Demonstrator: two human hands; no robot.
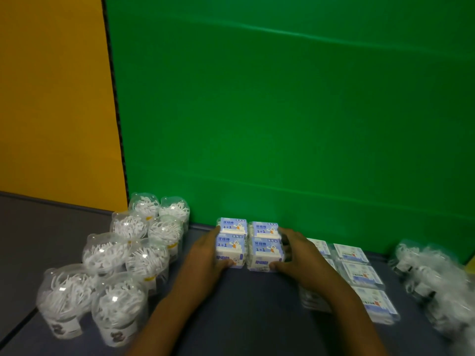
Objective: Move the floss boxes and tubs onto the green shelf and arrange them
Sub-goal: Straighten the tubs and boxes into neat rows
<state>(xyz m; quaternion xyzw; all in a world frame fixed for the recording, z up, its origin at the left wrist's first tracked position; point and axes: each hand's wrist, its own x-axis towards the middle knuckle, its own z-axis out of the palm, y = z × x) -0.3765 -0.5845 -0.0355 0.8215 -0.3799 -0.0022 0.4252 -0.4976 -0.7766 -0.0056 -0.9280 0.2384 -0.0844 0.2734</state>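
Observation:
A block of blue-and-white floss boxes (250, 244), two columns side by side, sits on the dark surface (246, 304) against the green back wall (282, 111). My left hand (208, 255) presses the block's left side, thumb curled at the front corner. My right hand (299, 253) presses its right side, thumb at the front edge. Several clear tubs of white floss picks (120, 255) stand in two rows to the left. More flat floss boxes (359, 273) lie to the right, partly hidden by my right forearm.
A blurred pile of clear tubs (434, 283) sits at the far right. A yellow wall panel (56, 98) stands at the left, with a grey surface (38, 227) below it.

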